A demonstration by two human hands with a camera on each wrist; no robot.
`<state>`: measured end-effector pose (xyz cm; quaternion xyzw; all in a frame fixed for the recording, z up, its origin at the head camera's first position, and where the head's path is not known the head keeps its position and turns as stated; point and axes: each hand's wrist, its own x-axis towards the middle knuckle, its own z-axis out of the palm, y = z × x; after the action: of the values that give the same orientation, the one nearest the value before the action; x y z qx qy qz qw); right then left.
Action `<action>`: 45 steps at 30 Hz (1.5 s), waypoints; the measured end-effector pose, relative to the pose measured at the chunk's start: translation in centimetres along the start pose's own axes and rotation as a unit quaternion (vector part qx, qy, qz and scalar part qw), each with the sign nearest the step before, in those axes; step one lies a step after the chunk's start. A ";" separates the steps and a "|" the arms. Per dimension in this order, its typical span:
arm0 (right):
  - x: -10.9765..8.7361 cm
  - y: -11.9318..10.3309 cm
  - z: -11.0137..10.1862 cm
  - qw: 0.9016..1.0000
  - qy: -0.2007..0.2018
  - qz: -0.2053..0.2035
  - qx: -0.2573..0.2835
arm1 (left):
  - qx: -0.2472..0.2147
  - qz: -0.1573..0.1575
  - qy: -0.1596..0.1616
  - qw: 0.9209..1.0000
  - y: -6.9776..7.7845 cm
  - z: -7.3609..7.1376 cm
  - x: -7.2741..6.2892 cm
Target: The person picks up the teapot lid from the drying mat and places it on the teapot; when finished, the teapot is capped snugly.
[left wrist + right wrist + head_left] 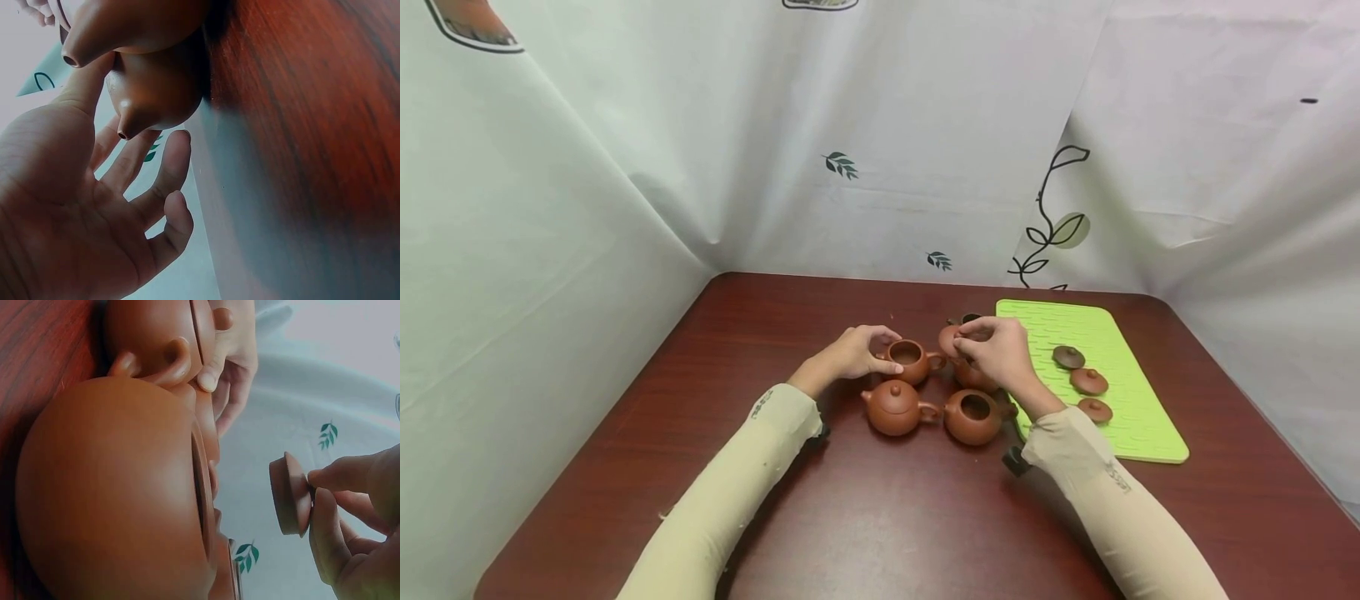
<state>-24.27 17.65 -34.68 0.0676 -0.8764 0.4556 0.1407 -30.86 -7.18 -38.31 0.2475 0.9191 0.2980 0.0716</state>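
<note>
My left hand curves its thumb and fingers about a lidless reddish-brown clay teapot, the thumb on its near side. By its knob my right hand pinches a clay teapot lid, raised and tilted, clear of the pots. Below that hand is another brown teapot, partly hidden. Nearer to me, a lidded teapot stands beside a lidless one. In the left wrist view, two spouts point toward the palm, and the last two fingers are held off the pot.
On the right, a lime-green mat carries a dark brown lid and two reddish lids, one of them a lid in the middle. A dark pot shows partly behind my right hand. The wooden table meets white cloth hangings.
</note>
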 end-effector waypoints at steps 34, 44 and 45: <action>0.9 -0.9 3.7 0.999 -0.026 -0.008 -0.042 | -0.006 0.017 0.000 1.000 -0.2 0.0 -0.1; 1.1 -1.2 4.7 0.998 -0.026 -0.027 -0.044 | -0.004 0.025 0.009 1.000 -0.4 0.1 0.0; 1.1 -1.2 4.7 0.998 -0.024 -0.026 -0.045 | -0.004 0.025 0.008 1.000 -0.4 0.1 0.0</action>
<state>-25.87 13.08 -35.99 0.0953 -0.8972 0.4097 0.1343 -31.01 -7.36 -38.62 0.2676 0.9122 0.3051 0.0574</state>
